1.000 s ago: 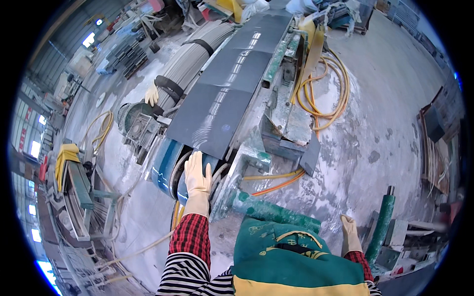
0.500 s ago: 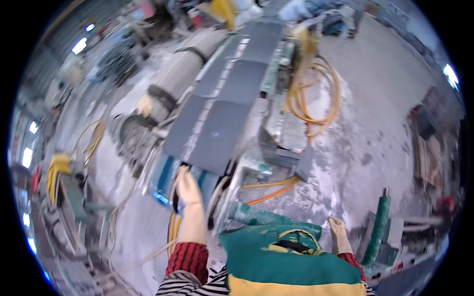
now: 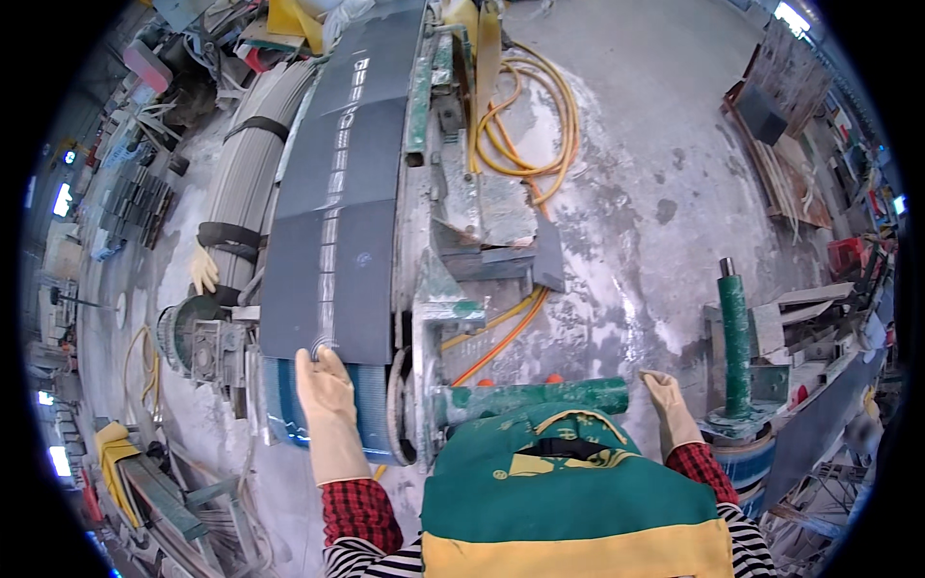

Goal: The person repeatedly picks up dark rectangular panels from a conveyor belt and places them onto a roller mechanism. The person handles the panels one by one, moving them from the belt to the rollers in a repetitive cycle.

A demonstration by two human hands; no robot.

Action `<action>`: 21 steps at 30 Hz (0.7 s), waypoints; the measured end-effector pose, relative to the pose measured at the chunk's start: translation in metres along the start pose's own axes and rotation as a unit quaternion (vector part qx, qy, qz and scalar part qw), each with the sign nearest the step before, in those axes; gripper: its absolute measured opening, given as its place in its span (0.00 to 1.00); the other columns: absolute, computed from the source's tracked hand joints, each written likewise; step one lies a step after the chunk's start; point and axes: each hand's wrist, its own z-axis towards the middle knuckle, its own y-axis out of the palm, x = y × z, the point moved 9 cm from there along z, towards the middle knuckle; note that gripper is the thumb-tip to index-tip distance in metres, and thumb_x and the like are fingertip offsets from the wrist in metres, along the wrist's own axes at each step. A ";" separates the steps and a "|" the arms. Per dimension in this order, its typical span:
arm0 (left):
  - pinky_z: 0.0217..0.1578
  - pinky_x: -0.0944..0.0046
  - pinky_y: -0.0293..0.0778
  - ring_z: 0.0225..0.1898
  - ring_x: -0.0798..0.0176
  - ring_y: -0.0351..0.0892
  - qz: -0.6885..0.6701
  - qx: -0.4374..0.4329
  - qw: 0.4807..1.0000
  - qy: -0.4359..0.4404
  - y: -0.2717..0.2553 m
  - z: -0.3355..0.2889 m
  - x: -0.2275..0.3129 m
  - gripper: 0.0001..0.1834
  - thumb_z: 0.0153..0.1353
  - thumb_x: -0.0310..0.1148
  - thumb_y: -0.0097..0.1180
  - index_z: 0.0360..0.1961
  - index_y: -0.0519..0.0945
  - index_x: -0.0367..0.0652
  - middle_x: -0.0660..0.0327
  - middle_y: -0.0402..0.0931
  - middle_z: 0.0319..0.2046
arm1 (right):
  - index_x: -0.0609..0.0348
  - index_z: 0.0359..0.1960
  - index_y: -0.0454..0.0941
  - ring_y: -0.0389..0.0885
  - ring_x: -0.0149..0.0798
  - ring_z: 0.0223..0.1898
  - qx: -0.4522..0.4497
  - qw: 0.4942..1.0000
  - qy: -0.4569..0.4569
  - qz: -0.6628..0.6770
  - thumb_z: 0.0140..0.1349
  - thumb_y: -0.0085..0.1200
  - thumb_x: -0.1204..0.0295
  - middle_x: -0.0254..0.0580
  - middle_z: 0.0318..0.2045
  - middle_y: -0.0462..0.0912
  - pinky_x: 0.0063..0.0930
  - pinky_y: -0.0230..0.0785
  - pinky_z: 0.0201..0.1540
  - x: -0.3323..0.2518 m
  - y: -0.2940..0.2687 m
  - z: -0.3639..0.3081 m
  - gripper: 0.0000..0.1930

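Observation:
Both hands wear cream rubber gloves. My left hand (image 3: 326, 390) is at the near end of the conveyor, its fingertips touching the front edge of a dark grey slab (image 3: 332, 279). Its fingers are open, with a gap between them, and are not wrapped round the slab. Under the slab shows the blue conveyor belt (image 3: 374, 395), curving down over its end. More flat grey slabs (image 3: 358, 144) lie in a row behind the nearest one. My right hand (image 3: 667, 397) hangs over the floor right of the green apron (image 3: 578, 491), its fingers curled in and nothing visible in them.
Left of the conveyor lies a long ribbed grey roll (image 3: 252, 154) beside a motor (image 3: 198, 342). A green metal frame (image 3: 445, 303) flanks the belt's right side. Coiled yellow hose (image 3: 568, 125) lies on the floor. A green post (image 3: 735, 347) stands at right.
The view has swung, so the conveyor sits further left and more upright in it. My left hand stays at the slab's near edge. My right hand remains low beside the apron.

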 end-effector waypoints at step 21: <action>0.54 0.54 0.76 0.46 0.54 0.83 0.362 -0.134 0.872 0.303 0.144 -0.065 0.115 0.13 0.73 0.36 0.48 0.40 0.74 0.33 0.49 0.79 0.43 | 0.67 0.52 0.81 0.82 0.33 0.49 -0.025 0.999 -0.002 -0.033 0.68 0.52 0.69 0.42 0.46 0.86 0.25 0.71 0.55 -0.032 0.009 -0.007 0.16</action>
